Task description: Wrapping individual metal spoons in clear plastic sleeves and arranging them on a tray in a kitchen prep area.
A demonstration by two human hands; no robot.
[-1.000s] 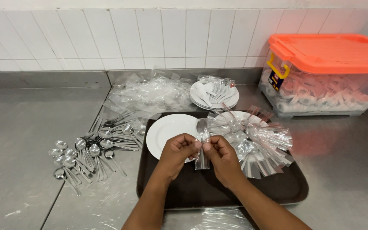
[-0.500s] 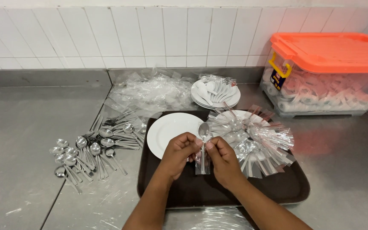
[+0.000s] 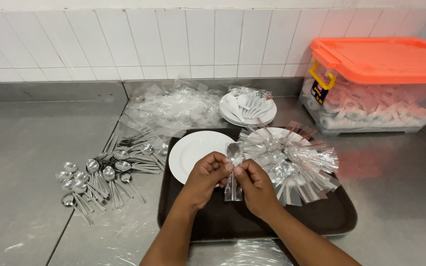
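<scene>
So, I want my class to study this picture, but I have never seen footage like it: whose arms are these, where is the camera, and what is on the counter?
There is no machine here. The camera sits on a person's head and looks down, so the two arms are that person's own. The left hand and right hand together pinch a spoon in a clear plastic sleeve above a dark brown tray. On the tray lie an empty white plate and a fan of wrapped spoons. Bare metal spoons lie to the left on the steel counter. Behind are loose plastic sleeves, a plate of white spoons and an orange-lidded bin.
</scene>
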